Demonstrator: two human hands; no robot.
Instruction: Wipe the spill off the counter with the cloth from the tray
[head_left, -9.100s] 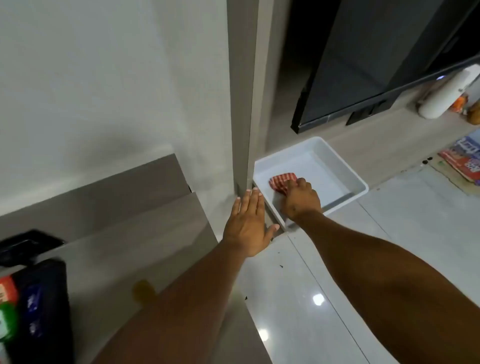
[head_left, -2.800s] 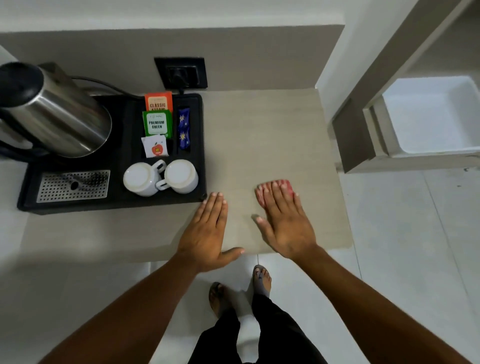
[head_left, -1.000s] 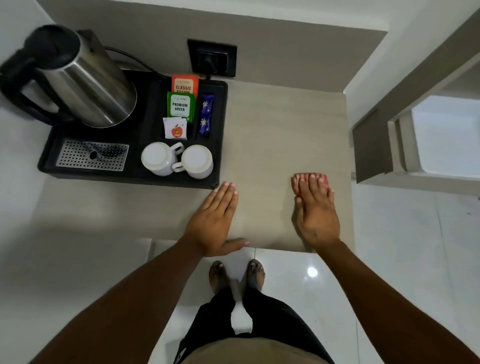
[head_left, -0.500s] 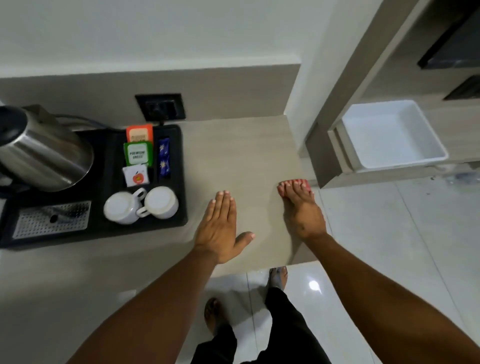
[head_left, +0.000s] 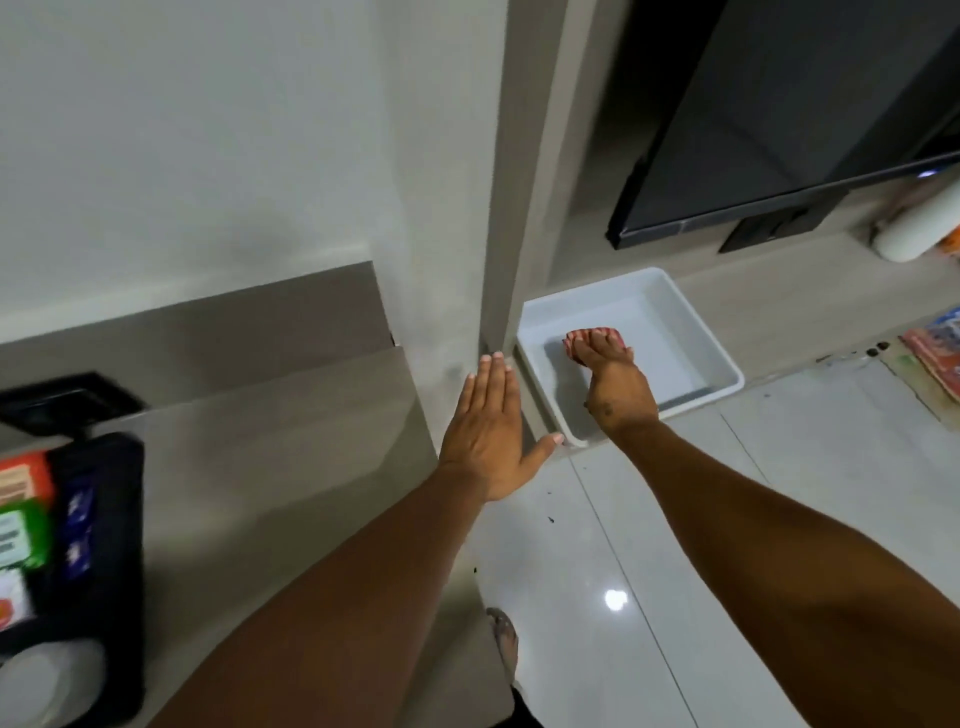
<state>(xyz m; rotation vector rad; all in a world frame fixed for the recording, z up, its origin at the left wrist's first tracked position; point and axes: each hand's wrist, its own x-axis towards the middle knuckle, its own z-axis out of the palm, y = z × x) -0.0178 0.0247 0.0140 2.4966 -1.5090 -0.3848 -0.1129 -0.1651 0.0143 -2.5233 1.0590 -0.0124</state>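
The red-striped cloth (head_left: 592, 334) lies inside the white tray (head_left: 691, 332), which stands on a low shelf to the right of the counter. My right hand (head_left: 615, 387) reaches into the tray with its fingers flat on the cloth, covering most of it. My left hand (head_left: 491, 431) hovers flat with fingers together over the right end of the beige counter (head_left: 291, 467). No spill shows on the visible counter surface.
A black tray (head_left: 104, 519) with tea sachets and a white cup stands at the counter's left. A grey wall pillar (head_left: 519, 208) separates counter and tray. A dark TV (head_left: 779, 114) hangs above the shelf. Glossy white floor tiles (head_left: 727, 519) lie below.
My right hand has carried the cloth off the counter and rightward into the white tray. My left hand has shifted toward the counter's right end. The view has swung right.
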